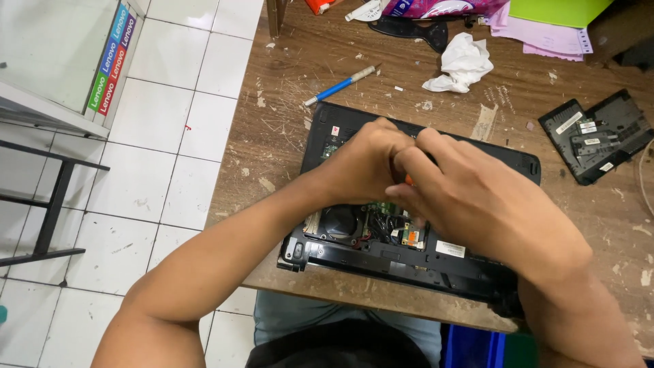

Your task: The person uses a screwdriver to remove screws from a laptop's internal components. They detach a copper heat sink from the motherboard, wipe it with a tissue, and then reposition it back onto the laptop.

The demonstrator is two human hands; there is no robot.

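We see the left hand (364,163) and the right hand (477,197) pressed together over an opened black laptop (381,255), fingers curled shut around a small orange-tipped tool (409,179); only a sliver of the tool shows between them, so we cannot tell which hand has the firmer hold. The laptop lies with its bottom cover off, near the front edge of the worn wooden counter (286,116), and its round fan (340,221) and a small green circuit card (411,236) show just below the hands. Beyond the laptop, toward the far side of the counter, lies a blue-handled pen-like tool (340,85) and a crumpled white tissue (462,65). To the right of the laptop, well apart from it, rests a black plastic cover panel (596,136). Farther behind the laptop sit pink papers (538,34) and a green sheet (555,10). Left of the laptop, past the counter's edge, is white tiled floor (163,136).
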